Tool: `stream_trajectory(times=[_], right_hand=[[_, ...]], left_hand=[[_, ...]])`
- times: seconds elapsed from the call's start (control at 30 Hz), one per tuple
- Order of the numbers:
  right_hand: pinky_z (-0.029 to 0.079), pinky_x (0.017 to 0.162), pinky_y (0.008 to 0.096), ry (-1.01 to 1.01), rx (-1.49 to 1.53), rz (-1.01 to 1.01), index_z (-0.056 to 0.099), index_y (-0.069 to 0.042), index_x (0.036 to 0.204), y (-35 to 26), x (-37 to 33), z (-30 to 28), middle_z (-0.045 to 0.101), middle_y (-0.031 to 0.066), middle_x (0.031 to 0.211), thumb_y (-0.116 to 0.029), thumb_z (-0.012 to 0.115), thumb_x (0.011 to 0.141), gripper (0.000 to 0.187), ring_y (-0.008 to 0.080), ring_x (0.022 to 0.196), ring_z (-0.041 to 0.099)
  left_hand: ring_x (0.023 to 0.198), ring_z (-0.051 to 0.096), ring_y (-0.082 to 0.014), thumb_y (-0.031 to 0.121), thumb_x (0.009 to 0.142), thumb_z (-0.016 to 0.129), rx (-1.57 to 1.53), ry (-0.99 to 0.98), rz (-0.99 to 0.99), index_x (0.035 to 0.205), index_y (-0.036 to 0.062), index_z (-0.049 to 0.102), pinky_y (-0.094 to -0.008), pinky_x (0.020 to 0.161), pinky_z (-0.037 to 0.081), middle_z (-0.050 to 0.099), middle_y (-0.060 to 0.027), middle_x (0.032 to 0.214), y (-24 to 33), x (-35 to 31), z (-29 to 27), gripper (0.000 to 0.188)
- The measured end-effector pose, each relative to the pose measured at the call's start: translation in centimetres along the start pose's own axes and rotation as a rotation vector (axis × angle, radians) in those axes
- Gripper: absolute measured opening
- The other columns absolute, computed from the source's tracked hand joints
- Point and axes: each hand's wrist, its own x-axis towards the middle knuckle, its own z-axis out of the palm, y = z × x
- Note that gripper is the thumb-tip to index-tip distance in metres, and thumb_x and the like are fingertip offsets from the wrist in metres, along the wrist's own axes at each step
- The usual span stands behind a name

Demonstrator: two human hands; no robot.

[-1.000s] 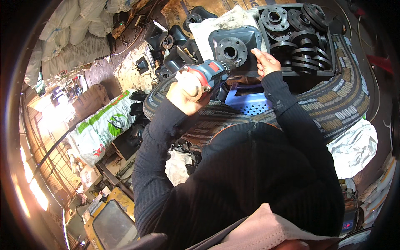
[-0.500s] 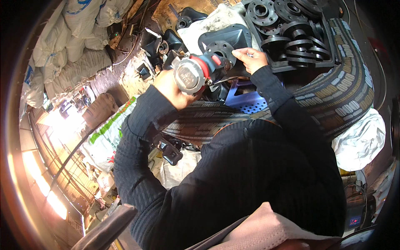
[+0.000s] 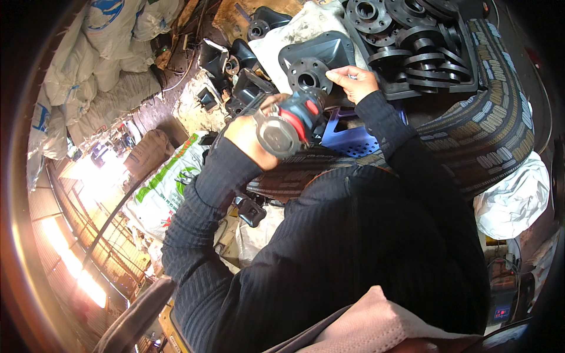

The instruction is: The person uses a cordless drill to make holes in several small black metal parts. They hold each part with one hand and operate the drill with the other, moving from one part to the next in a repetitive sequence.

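Note:
My left hand (image 3: 246,141) is wrapped round a power tool (image 3: 281,134) with a dark blue body, red bands and a silver round end. The tool's far end lies close to the near edge of a black round flange (image 3: 295,72) with a ring of holes. That flange is joined to a flared black housing (image 3: 332,50), which rests on a white sack (image 3: 279,42). At the flange's right edge, the thumb and finger of my right hand (image 3: 356,86) are pinched together. What they hold, if anything, is too small to make out.
A dark tray (image 3: 406,93) piled with several black flanged parts (image 3: 421,59) stands at the right. A blue plastic crate (image 3: 353,144) is below my right wrist. Black housings (image 3: 252,88) lie left of the sack. A patterned cushion (image 3: 494,117) curves round the right side.
The power tool and my left hand have moved nearer to me and slightly right, uncovering more of the flange. My right hand stays pinched at the flange's edge.

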Motion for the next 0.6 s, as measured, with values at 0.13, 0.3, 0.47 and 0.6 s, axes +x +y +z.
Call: stream_trajectory(times=[0.13, 0.3, 0.47, 0.6], right_hand=[[0.044, 0.069, 0.0224, 0.003, -0.034, 0.071, 0.07, -0.004, 0.083, -0.4, -0.3, 0.0, 0.065, 0.0001, 0.079, -0.026, 0.074, 0.075, 0.024, 0.0063, 0.073, 0.055], [0.041, 0.066, 0.023, -0.003, -0.073, 0.054, 0.07, -0.005, 0.084, -0.4, -0.2, -0.2, 0.063, -0.0007, 0.076, -0.027, 0.074, 0.075, 0.024, 0.0061, 0.069, 0.052], [0.03, 0.052, 0.0218, -0.006, -0.119, -0.067, 0.069, -0.006, 0.082, -0.2, 0.2, -0.4, 0.055, -0.0032, 0.064, -0.025, 0.073, 0.077, 0.021, 0.0041, 0.055, 0.042], [0.046, 0.068, 0.0224, -0.033, -0.146, 0.125, 0.068, -0.005, 0.09, -1.4, 0.1, -0.8, 0.065, 0.0026, 0.079, -0.033, 0.072, 0.077, 0.031, 0.0093, 0.073, 0.057]], left_hand=[[0.07, 0.063, -0.0344, 0.016, 0.066, 0.066, 0.057, -0.025, -0.004, 0.125, 0.0137, 0.042, -0.0411, 0.063, 0.052, 0.064, -0.0154, 0.085, 0.8, 0.4, 0.0, 0.063], [0.072, 0.064, -0.032, 0.019, 0.066, 0.067, -0.014, 0.107, 0.128, 0.117, 0.0112, 0.049, -0.0384, 0.064, 0.052, 0.063, -0.0164, 0.087, -2.6, 0.6, 3.9, 0.055], [0.078, 0.065, -0.0286, 0.023, 0.069, 0.068, 0.045, -0.017, -0.003, 0.114, 0.0087, 0.053, -0.0364, 0.069, 0.053, 0.064, -0.0144, 0.089, -3.7, -0.3, 4.4, 0.049], [0.082, 0.064, -0.0226, 0.018, 0.071, 0.073, -0.289, 0.251, -0.13, 0.1, 0.006, 0.061, -0.0311, 0.078, 0.051, 0.065, -0.0096, 0.091, -1.5, -2.1, 6.1, 0.034]])
